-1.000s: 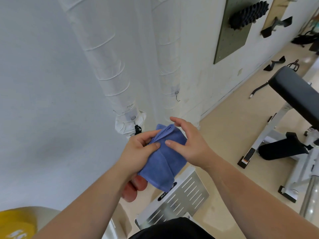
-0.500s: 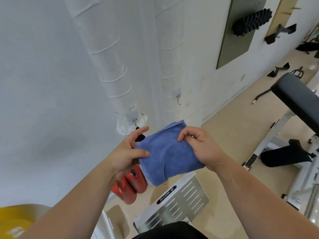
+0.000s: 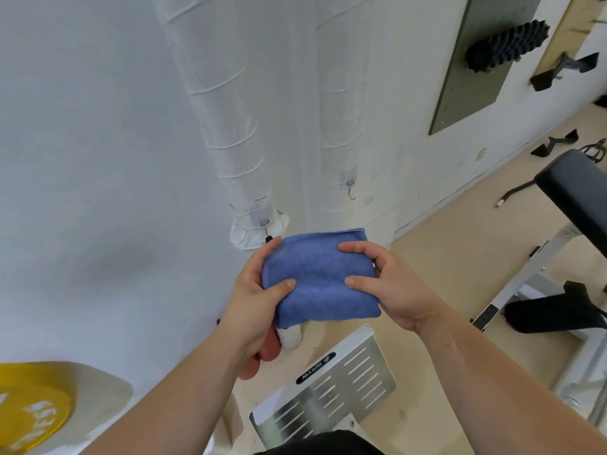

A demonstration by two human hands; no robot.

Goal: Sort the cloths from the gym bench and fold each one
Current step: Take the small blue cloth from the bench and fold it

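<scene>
A blue cloth (image 3: 320,277), folded into a small thick rectangle, is held in the air in front of me at mid-frame. My left hand (image 3: 254,298) grips its left edge, thumb on top and fingers underneath. My right hand (image 3: 391,287) grips its right edge with thumb and forefinger on the upper face. The gym bench (image 3: 581,195), black padded on a white frame, stands at the right edge; no other cloths show in view.
White wrapped pipes (image 3: 230,126) run down the wall ahead. A metal footplate (image 3: 331,389) lies on the floor below my hands. Red objects (image 3: 262,353) sit under my left hand. A yellow weight plate (image 3: 29,408) is at lower left, a black pad (image 3: 551,310) under the bench.
The cloth went from a loose hanging fold to a flat compact rectangle. Both hands shifted to its side edges and spread slightly apart.
</scene>
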